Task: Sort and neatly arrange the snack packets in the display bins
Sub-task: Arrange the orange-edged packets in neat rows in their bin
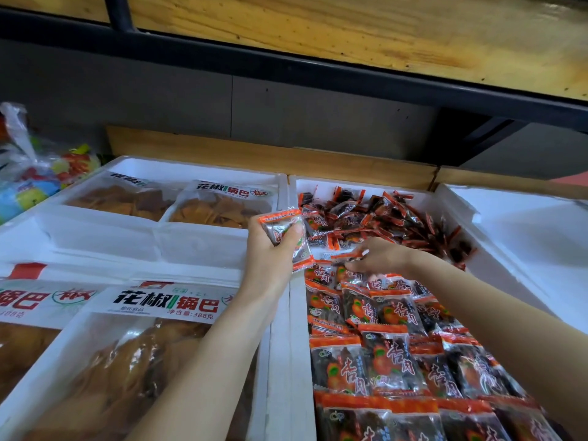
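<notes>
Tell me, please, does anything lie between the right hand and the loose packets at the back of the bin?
Nothing visible does. The right hand is inside the white foam bin, and the loose pile of orange-edged clear snack packets lies beyond its fingers. The left hand holds a packet stack aside.

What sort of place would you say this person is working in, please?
Probably a shop's snack display: white foam bins hold rows of orange-edged snack packets, big labelled bags of brown crisps fill the next bin, and a wooden shelf runs overhead.
</notes>
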Motion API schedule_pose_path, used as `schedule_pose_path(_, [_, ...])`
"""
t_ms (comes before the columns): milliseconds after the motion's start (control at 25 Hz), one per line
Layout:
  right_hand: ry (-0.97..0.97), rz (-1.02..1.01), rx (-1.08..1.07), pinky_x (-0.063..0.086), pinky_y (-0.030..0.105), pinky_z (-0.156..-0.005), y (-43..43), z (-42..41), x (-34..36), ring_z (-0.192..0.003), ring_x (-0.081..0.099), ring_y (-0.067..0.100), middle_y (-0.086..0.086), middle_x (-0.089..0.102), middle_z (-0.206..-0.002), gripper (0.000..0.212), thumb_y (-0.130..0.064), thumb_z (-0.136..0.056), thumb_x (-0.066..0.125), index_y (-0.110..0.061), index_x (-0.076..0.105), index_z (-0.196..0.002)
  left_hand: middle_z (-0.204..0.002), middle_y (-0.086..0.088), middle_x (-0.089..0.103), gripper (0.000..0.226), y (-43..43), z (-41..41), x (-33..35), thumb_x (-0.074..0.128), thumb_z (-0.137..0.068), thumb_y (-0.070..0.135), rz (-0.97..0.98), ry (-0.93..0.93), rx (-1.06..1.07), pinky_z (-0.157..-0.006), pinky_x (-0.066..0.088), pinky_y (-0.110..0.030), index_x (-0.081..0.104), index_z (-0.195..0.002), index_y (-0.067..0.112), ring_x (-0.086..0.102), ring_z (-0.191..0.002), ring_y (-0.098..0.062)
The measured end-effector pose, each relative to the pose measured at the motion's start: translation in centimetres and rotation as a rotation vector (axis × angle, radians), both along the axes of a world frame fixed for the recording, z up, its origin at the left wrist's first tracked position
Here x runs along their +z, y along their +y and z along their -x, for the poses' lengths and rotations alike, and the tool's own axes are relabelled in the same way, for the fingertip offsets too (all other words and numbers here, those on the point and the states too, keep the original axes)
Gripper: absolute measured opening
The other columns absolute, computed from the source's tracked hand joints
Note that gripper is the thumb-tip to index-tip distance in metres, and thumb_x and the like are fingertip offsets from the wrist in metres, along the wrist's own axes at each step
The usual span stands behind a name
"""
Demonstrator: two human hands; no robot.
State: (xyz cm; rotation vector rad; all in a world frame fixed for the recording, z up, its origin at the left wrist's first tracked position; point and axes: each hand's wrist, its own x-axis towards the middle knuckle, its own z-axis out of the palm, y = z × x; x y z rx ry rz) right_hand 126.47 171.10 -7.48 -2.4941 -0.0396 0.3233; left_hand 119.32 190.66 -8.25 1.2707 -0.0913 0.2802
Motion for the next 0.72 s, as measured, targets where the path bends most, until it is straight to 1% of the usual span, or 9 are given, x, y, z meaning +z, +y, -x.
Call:
schedule_pose_path(80, [0.076, -0.029, 0.016, 0.045, 0.017, -0.054, -0.1, -0.2, -0.4, -0.060, 0.054, 0.013, 0.008, 0.058, -0.071, 0.015, -0.017, -0.091, 0.060, -0.005, 0.056, -0.100, -0.093, 0.009, 0.061, 0.018, 0.0, -0.2, -0.1, 0.059, -0.094, 0.016, -0.014, -0.003, -0.006, -0.067, 0.055, -0.021, 0.045, -0.099, 0.027, 0.063, -0.081, -0.005])
schedule_pose_path(200, [0.022, 0.018, 0.051, 0.049, 0.019, -0.062, 0.3, -0.6, -1.2, -0.069, 0.056, 0.015, 0.014, 0.059, -0.094, 0.018, -0.014, -0.091, 0.059, -0.007, 0.055, -0.106, -0.094, 0.007, 0.061, 0.018, 0.0, -0.3, -0.1, 0.059, -0.093, 0.015, -0.021, -0.001, -0.015, -0.060, 0.054, -0.016, 0.046, -0.102, 0.023, 0.063, -0.081, -0.005])
schedule_pose_path(280, [-0.092, 0.179, 0.116, 0.048, 0.023, -0.083, 0.3, -1.0, -1.6, -0.095, 0.058, 0.018, 0.010, 0.057, -0.117, 0.031, -0.015, -0.091, 0.059, -0.011, 0.052, -0.121, -0.096, 0.006, 0.062, 0.017, 0.0, -0.3, -0.1, 0.059, -0.093, 0.016, -0.018, 0.012, -0.015, -0.063, 0.055, -0.019, 0.046, -0.098, 0.025, 0.063, -0.085, -0.008])
schedule_pose_path(320, [-0.135, 0.229, 0.148, 0.043, 0.027, -0.094, 0.2, -1.2, -1.9, -0.111, 0.053, 0.019, 0.007, 0.053, -0.128, 0.038, -0.015, -0.092, 0.058, -0.012, 0.049, -0.128, -0.097, 0.005, 0.062, 0.017, 0.0, -0.3, -0.1, 0.060, -0.093, 0.017, -0.017, 0.020, -0.013, -0.065, 0.055, -0.021, 0.046, -0.097, 0.027, 0.064, -0.086, -0.008])
schedule_pose_path(400, [-0.171, 0.206, 0.196, 0.035, 0.029, -0.106, 0.5, -1.3, -2.1, -0.129, 0.042, 0.017, 0.002, 0.045, -0.140, 0.045, -0.015, -0.094, 0.054, -0.015, 0.041, -0.137, -0.096, 0.005, 0.062, 0.017, 0.0, -0.3, -0.2, 0.060, -0.093, 0.017, -0.016, 0.027, -0.002, -0.067, 0.055, -0.022, 0.047, -0.101, 0.025, 0.064, -0.084, -0.008])
schedule_pose_path(480, [-0.166, 0.147, 0.252, 0.030, 0.025, -0.107, 1.1, -1.1, -2.4, -0.132, 0.039, 0.013, -0.001, 0.043, -0.144, 0.045, -0.022, -0.097, 0.049, -0.015, 0.038, -0.140, -0.094, 0.004, 0.062, 0.019, 0.1, -0.3, -0.2, 0.060, -0.093, 0.017, -0.021, 0.035, 0.010, -0.071, 0.056, -0.027, 0.047, -0.107, 0.022, 0.064, -0.082, -0.008])
schedule_pose_path(560, [-0.138, 0.126, 0.293, 0.031, 0.023, -0.105, 1.7, -1.2, -2.8, -0.129, 0.042, 0.012, -0.003, 0.047, -0.140, 0.044, -0.028, -0.095, 0.051, -0.017, 0.043, -0.138, -0.095, 0.003, 0.063, 0.018, 0.1, -0.3, -0.2, 0.060, -0.093, 0.017, -0.024, 0.039, 0.013, -0.078, 0.056, -0.034, 0.047, -0.105, 0.022, 0.065, -0.087, -0.013])
schedule_pose_path(640, [-0.125, 0.087, 0.309, 0.036, 0.025, -0.104, 1.9, -1.3, -2.8, -0.124, 0.047, 0.011, -0.004, 0.053, -0.132, 0.040, -0.027, -0.091, 0.059, -0.019, 0.051, -0.130, -0.097, 0.003, 0.063, 0.020, 0.1, -0.3, -0.2, 0.060, -0.093, 0.017, -0.031, 0.035, 0.009, -0.079, 0.056, -0.034, 0.047, -0.108, 0.021, 0.065, -0.089, -0.013])
schedule_pose_path(720, [-0.109, 0.025, 0.309, 0.038, 0.026, -0.104, 1.8, -1.4, -2.7, -0.123, 0.048, 0.010, -0.004, 0.054, -0.130, 0.041, -0.023, -0.089, 0.062, -0.018, 0.052, -0.128, -0.098, 0.003, 0.063, 0.023, 0.0, -0.4, -0.2, 0.059, -0.094, 0.017, -0.041, 0.026, 0.007, -0.078, 0.055, -0.032, 0.047, -0.112, 0.019, 0.065, -0.090, -0.012])
